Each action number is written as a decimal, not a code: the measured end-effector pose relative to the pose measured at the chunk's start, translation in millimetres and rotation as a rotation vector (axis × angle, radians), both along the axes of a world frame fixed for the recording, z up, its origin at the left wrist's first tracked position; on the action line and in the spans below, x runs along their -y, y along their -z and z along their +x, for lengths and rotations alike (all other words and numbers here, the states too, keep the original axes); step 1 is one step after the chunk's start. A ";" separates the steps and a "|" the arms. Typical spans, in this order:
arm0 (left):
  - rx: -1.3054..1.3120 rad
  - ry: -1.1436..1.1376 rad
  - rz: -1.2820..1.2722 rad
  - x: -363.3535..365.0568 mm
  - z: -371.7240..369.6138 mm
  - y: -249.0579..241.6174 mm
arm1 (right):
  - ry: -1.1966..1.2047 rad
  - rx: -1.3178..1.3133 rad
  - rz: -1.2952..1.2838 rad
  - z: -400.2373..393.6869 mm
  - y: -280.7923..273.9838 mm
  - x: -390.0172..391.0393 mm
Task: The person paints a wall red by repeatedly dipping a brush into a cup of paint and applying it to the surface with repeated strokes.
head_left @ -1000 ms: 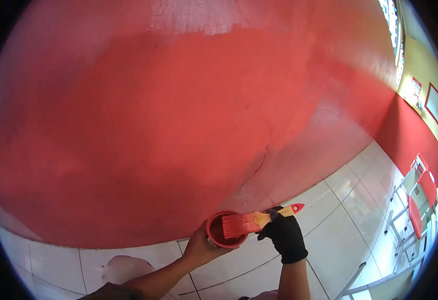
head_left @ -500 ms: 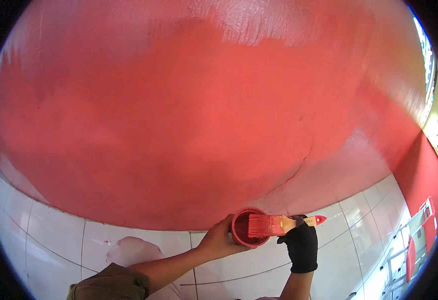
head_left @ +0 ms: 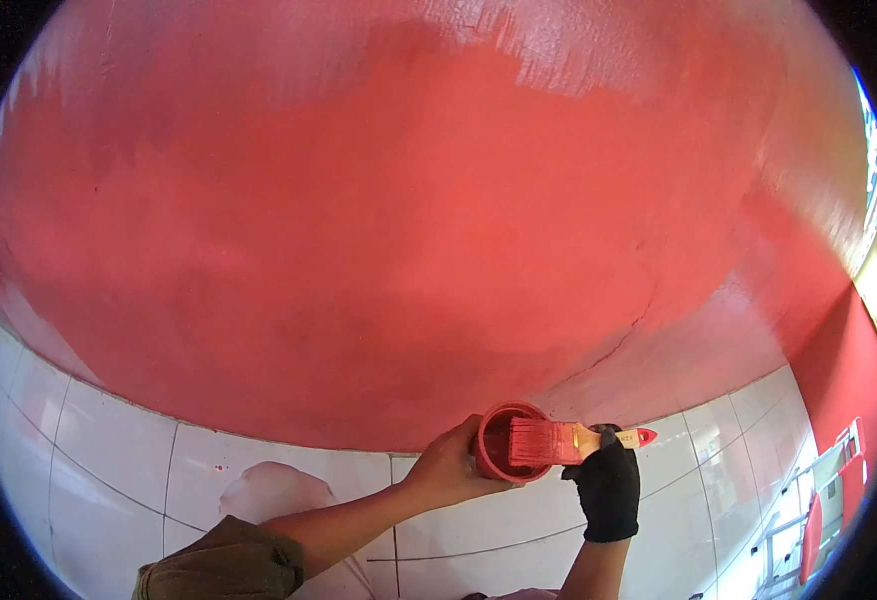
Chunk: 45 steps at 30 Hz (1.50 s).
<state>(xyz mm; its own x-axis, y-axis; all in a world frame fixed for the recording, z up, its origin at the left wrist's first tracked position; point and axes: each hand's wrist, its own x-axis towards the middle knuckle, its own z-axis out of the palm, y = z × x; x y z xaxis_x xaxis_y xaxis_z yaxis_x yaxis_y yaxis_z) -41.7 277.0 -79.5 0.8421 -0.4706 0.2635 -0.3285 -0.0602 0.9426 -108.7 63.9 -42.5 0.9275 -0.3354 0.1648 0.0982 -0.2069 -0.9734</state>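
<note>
My bare left hand is wrapped round the side of a small red paint pot. Dark red paint shows inside its round mouth. In a black glove, my right hand grips the wooden handle of a flat paintbrush. The brush lies level across the right part of the pot's rim, its wide bristles coated in red and over the opening. Beyond both hands rises a wall, covered in fresh red over much of its middle, with paler, streaky patches at the top and lower right.
White floor tiles run along the foot of the wall. A thin crack crosses the wall's lower right. At the far right stands a metal folding ladder with red parts. Red drops dot the floor at left.
The pot, the brush and both hands have shifted slightly to the right in view, and the wall with them. My hold on both things is the same.
</note>
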 end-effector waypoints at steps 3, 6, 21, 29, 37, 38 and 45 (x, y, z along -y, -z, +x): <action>0.027 -0.029 -0.001 -0.3 -0.6 1.1 | 0.019 0.061 -0.327 4.2 10.7 2.2; 0.017 -0.032 0.013 -2.8 -0.7 -1.2 | 0.046 0.052 -0.232 2.0 1.8 -1.3; -0.042 0.015 0.062 -16.0 8.0 -20.9 | -0.226 0.598 -0.175 58.2 -197.0 -74.4; -0.063 0.119 0.001 -13.3 9.6 -12.6 | -0.201 0.868 -0.553 103.8 -269.5 -82.3; -0.083 0.171 0.030 -15.1 9.7 -12.6 | -0.233 0.890 -1.428 102.5 -181.8 -106.3; -0.060 0.168 0.030 -12.2 9.8 -5.0 | -0.354 0.940 -1.531 99.9 -168.8 -111.4; -0.092 0.256 0.041 -13.3 -0.8 -4.3 | -0.292 0.891 -0.945 104.1 -216.9 -107.7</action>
<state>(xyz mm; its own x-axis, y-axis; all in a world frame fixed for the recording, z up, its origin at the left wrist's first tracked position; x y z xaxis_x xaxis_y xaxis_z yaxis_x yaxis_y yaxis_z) -42.4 290.2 -75.2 0.7141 -0.6796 0.1678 -0.2508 -0.0246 0.9677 -4.7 171.6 174.4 0.3996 0.4350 0.8069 0.7787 -0.6255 -0.0484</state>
